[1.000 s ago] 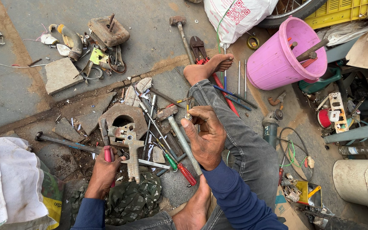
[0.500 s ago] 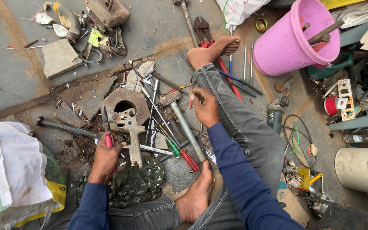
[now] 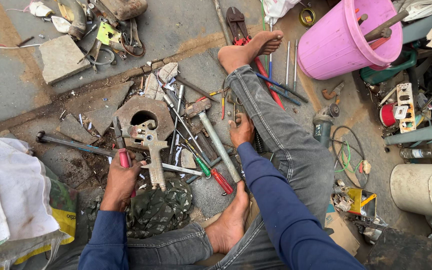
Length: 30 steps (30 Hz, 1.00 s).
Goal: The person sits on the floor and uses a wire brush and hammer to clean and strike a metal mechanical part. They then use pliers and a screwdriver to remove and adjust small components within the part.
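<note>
I sit on the ground with a scatter of tools between my legs. My left hand (image 3: 121, 181) is closed around a red-handled tool (image 3: 124, 158) whose metal tip points away from me, beside a grey metal spray gun (image 3: 153, 149) that lies on a round rusty plate (image 3: 135, 109). My right hand (image 3: 241, 131) reaches down by my right knee, fingers curled among small tools next to a hammer (image 3: 216, 140). Whether it holds anything is hidden.
A pink bucket (image 3: 343, 42) with tools stands at the far right. Bolt cutters (image 3: 237, 22) lie by my right foot (image 3: 248, 47). Red (image 3: 222, 181) and green (image 3: 203, 166) screwdrivers, a green cloth (image 3: 156, 210), a white sack (image 3: 13, 192), a stone slab (image 3: 61, 57) and a white pipe (image 3: 421, 190) surround me.
My right hand, raised with something small a second ago, has dropped to the tools by my knee. My left hand has kept its grip on the red-handled tool.
</note>
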Available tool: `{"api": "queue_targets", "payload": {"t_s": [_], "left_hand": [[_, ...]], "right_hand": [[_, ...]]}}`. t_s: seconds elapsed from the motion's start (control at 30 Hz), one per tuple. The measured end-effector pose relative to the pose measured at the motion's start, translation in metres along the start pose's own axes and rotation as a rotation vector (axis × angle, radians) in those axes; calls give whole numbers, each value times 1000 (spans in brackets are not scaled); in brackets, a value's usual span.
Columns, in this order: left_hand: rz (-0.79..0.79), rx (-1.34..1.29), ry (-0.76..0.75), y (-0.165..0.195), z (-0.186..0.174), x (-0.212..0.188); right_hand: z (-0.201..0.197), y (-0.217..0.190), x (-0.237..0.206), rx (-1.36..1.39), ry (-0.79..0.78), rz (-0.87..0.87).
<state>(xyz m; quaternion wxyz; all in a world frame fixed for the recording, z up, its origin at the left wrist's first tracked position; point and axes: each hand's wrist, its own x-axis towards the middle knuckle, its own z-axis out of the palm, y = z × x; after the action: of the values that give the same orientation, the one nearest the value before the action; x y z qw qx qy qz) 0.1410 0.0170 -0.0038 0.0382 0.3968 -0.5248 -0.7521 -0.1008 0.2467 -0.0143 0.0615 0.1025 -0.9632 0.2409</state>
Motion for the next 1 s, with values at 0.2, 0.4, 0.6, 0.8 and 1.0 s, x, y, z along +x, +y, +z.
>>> {"api": "queue_targets", "payload": {"t_s": [0.2,0.4,0.6,0.8,1.0], "left_hand": [[29,24,13,-8,-2,2],[-7,-18,16,-11,-3,4],[43,-34,-1,-8,0,0],[38,-77,-27,1,3,-4],[-2,0,-9,4,4,-5]], "right_hand": [[7,3,-19,217,-203,3],[-1,-19,-21,-178,-446,-515],[13,-30,-29,-549,-550,-573],[15,-36,-33,-582,-453,-636],[-2,-37,-34,-324,-342,-563]]}}
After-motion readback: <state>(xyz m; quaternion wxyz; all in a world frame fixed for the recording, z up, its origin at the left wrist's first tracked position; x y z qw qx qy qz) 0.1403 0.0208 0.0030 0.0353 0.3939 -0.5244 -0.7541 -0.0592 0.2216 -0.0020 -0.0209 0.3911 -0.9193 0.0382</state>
